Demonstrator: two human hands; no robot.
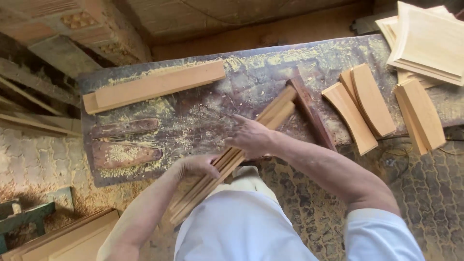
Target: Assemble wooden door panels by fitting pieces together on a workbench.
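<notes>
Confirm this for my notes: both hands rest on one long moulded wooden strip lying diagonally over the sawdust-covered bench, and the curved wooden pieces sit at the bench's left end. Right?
Not quite. In the head view the curved wooden pieces sit at the right end of the bench, not the left. The rest holds: the left hand and right hand rest on the diagonal moulded strip.

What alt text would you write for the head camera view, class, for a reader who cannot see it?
Both hands, left hand and right hand, press on long moulded wooden strips lying slantwise over a sawdust-strewn workbench. Curved wooden pieces and stacked panels lie to the right.
</notes>
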